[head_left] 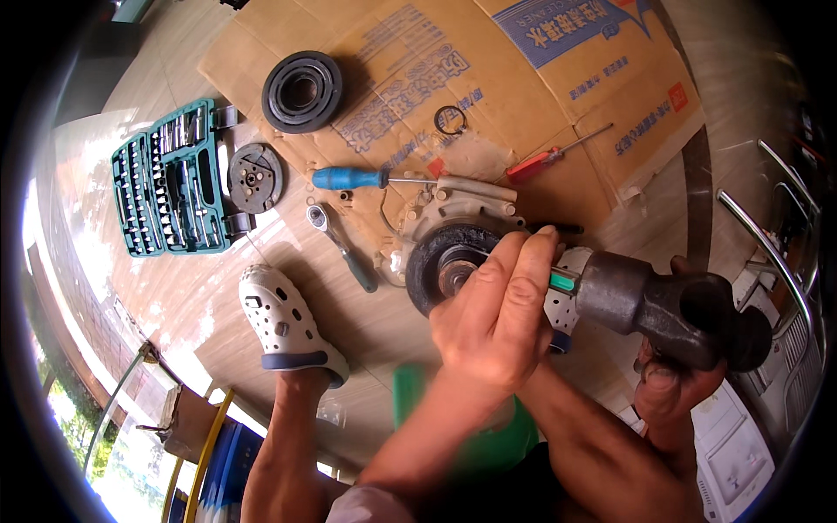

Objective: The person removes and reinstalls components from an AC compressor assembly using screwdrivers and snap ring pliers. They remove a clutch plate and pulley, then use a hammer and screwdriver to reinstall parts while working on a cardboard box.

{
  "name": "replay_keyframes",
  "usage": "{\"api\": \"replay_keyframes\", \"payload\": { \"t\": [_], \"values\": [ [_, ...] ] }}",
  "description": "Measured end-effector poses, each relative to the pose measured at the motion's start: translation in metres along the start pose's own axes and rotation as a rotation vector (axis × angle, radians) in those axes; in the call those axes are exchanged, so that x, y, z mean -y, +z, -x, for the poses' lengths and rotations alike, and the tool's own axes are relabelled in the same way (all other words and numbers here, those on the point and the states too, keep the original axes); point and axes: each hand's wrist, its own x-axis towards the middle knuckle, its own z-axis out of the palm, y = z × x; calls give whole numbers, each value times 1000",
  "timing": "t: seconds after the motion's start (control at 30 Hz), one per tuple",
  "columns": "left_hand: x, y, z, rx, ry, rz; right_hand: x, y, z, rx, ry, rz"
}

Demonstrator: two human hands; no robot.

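Note:
My left hand (493, 318) is closed around a green-handled tool (563, 280); only the end of its handle shows, and its working end is hidden. My right hand (676, 383) grips a heavy dark hammer (658, 305). The hammer's face is at the handle end of the tool; I cannot tell whether they touch. Under my left hand lies a metal housing (453, 205) with a round black rubber-like rim (427, 261) and a rusty centre (455, 275). A blue-handled screwdriver (349, 179) lies with its shaft reaching the housing.
Flattened cardboard (540, 96) carries a black pulley (302, 91), a snap ring (451, 120) and a red screwdriver (536, 164). On the left are a ratchet (340, 246), a round plate (255, 178) and an opened socket set (174, 179). My left shoe (283, 318) stands nearby.

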Motion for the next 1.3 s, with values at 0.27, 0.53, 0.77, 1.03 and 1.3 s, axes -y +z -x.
{"api": "replay_keyframes", "payload": {
  "t": [0.27,0.53,0.77,1.03,1.3],
  "values": [
    [-4,0,-2,3,18,-41,-10,-14,9,-123,119,-197],
    [-5,-2,-4,47,12,-14,-5,0,1,-49,51,-110],
    [-5,4,-3,16,28,-17,-10,-7,-1,37,221,-232],
    [1,5,-2,1,80,-25,-27,-23,20,-96,252,-453],
    [2,1,0,20,65,-26,-20,-14,3,99,133,-189]
  ]
}}
